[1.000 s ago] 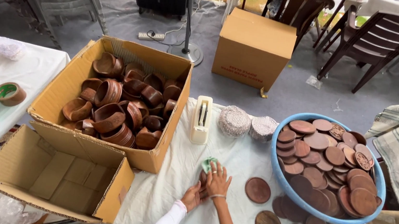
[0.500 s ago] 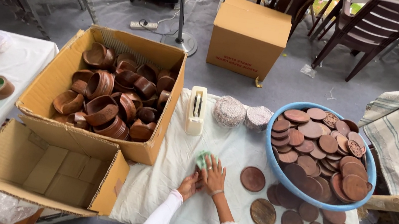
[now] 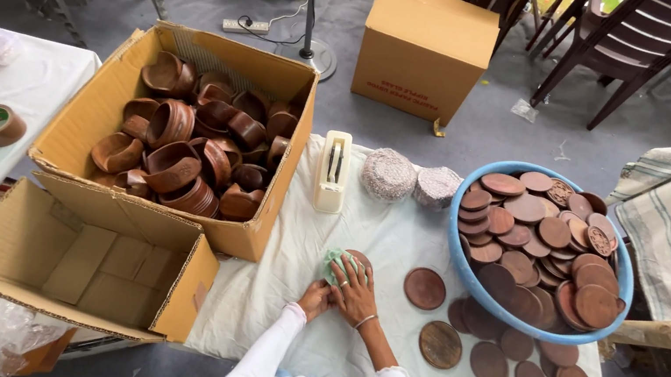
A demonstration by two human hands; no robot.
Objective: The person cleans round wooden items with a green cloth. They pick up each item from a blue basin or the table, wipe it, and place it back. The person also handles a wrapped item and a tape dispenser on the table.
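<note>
I see my right hand [image 3: 358, 289] lying flat, fingers spread, pressed down on a round brown disc [image 3: 355, 260] with a green cloth [image 3: 332, 262] at its left edge — not clamped round it, just bearing on top. My left hand [image 3: 314, 299] sits just beside it, touching the right; whether it grips anything I cannot tell. The disc lies on the white-covered counter [image 3: 398, 242], near its front edge. Loose brown discs [image 3: 425, 288] lie to the right, near a blue basin [image 3: 465, 267] heaped with more. To the left stands a cardboard box of wooden bowls [image 3: 181, 157] — behind it all, a cream tape dispenser [image 3: 332, 172].
</note>
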